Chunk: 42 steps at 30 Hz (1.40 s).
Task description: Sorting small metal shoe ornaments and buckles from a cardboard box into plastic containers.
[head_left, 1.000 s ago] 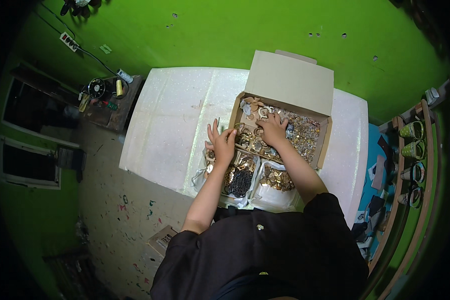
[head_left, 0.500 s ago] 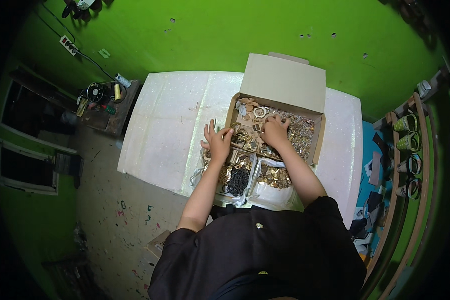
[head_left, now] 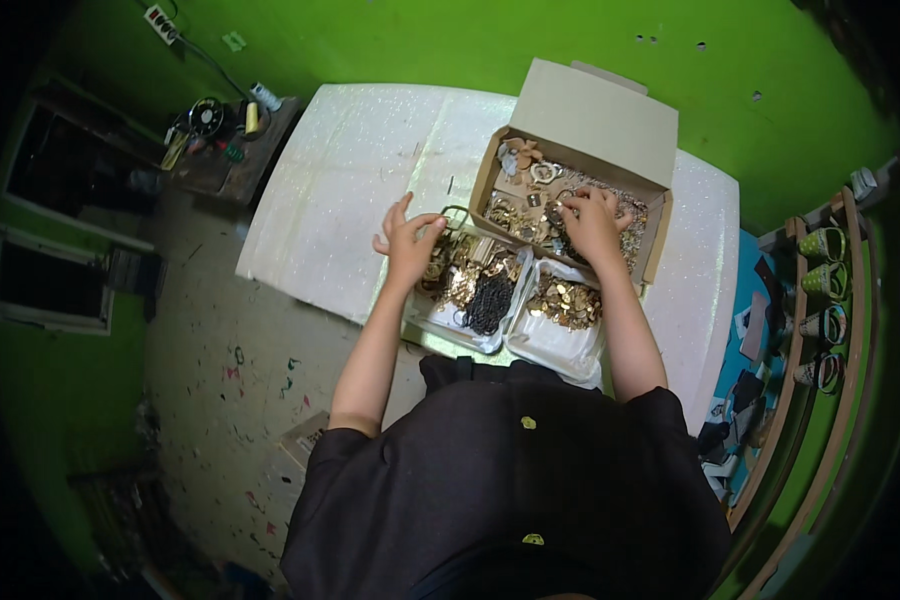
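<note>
An open cardboard box (head_left: 658, 232) full of small brass-coloured metal parts sits on a white glittery table (head_left: 360, 180). My right hand (head_left: 592, 222) reaches into the box, fingers bent down among the parts. My left hand (head_left: 410, 243) hovers at the left edge of a white foam tray (head_left: 440, 325), pinching a thin metal ring (head_left: 457, 212) between thumb and fingers. That tray holds gold fittings and a dark chain (head_left: 488, 301). A second white tray (head_left: 560, 355) to its right holds round brass pieces (head_left: 564, 300).
A small side table (head_left: 220, 140) with tools and spools stands at the far left. A green wall lies beyond the table. Wooden shelves (head_left: 820, 300) with green cups run along the right. The floor at left is paint-speckled.
My left hand has lifted off the tray's contents and moved left, now holding a ring. My right hand stays in the box. The view has shifted slightly.
</note>
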Motion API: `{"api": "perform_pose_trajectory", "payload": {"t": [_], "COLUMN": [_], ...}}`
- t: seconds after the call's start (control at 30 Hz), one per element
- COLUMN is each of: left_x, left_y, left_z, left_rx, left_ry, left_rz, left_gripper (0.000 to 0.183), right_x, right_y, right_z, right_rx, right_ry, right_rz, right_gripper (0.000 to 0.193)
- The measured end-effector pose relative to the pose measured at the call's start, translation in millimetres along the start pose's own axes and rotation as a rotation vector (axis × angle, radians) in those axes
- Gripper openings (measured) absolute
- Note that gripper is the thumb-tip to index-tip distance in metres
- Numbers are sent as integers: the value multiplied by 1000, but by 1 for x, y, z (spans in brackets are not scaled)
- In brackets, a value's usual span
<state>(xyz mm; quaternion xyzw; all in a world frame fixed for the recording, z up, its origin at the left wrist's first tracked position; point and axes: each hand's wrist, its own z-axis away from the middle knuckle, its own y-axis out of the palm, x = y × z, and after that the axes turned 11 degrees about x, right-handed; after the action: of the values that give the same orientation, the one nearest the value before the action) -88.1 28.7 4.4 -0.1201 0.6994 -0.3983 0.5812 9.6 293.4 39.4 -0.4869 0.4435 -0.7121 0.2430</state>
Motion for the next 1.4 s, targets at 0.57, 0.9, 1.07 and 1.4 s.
{"api": "perform_pose_trajectory", "payload": {"t": [0.57, 0.9, 1.07, 1.4], "left_x": [47, 40, 33, 6], "left_y": [9, 12, 8, 22], "left_z": [65, 67, 69, 84], "left_rx": [98, -34, -62, -25], "left_ry": [-202, -148, -121, 14], "left_rz": [-329, -485, -462, -15], "left_gripper": [20, 19, 20, 24], "right_x": [46, 54, 63, 77], "right_y": [47, 61, 69, 93], "right_z": [34, 43, 49, 59], "right_rx": [99, 117, 182, 59], "right_ry": [-213, -262, -300, -331], "right_rz": [-11, -28, -90, -122], "right_gripper": [21, 22, 21, 20]}}
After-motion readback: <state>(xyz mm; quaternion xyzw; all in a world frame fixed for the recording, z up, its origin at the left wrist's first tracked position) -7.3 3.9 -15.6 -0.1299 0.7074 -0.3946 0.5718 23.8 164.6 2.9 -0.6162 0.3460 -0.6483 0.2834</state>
